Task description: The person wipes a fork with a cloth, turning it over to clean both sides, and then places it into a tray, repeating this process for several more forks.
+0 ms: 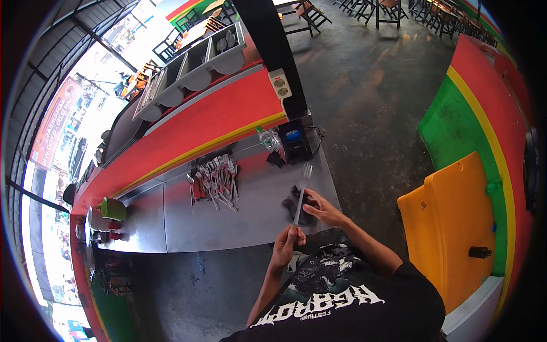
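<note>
A metal fork is held up in front of me, tines pointing away. My left hand is closed around the end of its handle. Around the middle of the fork, my right hand grips a dark cloth, which looks slightly blurred. Part of the cloth hangs over the near side of the metal table. To the left on that table lies a loose pile of forks and spoons.
Behind the table's right end stand a black box with a blue part and a clear plastic bottle. A green container sits far left. A grey cutlery tray tops the red wall. An orange bin stands right.
</note>
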A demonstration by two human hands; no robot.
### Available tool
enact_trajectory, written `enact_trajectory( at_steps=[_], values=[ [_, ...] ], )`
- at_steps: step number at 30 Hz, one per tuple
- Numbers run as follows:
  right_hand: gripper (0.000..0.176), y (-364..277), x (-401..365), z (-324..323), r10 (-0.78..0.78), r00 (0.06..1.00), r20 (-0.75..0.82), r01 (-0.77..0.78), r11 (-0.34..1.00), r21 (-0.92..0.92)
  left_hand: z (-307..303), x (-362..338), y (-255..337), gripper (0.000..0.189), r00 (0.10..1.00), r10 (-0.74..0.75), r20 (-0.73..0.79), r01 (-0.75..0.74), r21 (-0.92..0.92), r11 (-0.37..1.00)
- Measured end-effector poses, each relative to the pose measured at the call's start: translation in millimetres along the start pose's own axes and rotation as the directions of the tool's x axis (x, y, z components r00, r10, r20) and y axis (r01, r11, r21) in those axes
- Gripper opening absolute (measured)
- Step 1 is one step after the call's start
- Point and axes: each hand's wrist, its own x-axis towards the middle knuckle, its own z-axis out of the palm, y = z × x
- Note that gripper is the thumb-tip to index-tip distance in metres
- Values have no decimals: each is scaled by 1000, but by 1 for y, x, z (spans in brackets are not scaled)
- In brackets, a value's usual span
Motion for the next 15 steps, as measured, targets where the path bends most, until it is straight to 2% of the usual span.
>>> enact_trajectory(
  at_steps=[3, 4, 7, 10, 13, 15],
  values=[
    [70, -7, 5, 13, -43, 992, 118, 23, 986, 167, -7, -1, -3, 34, 997, -37, -74, 34, -41, 999],
    [62, -8, 7, 15, -97, 982, 162, 70, 984, 162, -9, 0, -4, 33, 994, -39, -100, 32, -72, 997],
    [53, -27, 7, 23, -21, 945, 327, -65, 966, 250, -18, 0, -11, 31, 991, -32, -128, -3, -264, 964],
    [46, -35, 12, 52, -81, 950, 303, -35, 933, 359, -21, -7, -8, 30, 992, -51, -116, -9, -467, 884],
    [39, -55, 19, 78, 59, 940, 337, -216, 866, 450, -36, -11, -5, 30, 999, -29, -22, 10, -595, 803],
    [31, -52, 32, 98, 53, 960, 275, -175, 880, 441, -57, -10, -3, 30, 998, 9, 54, 25, -595, 803]
  ],
)
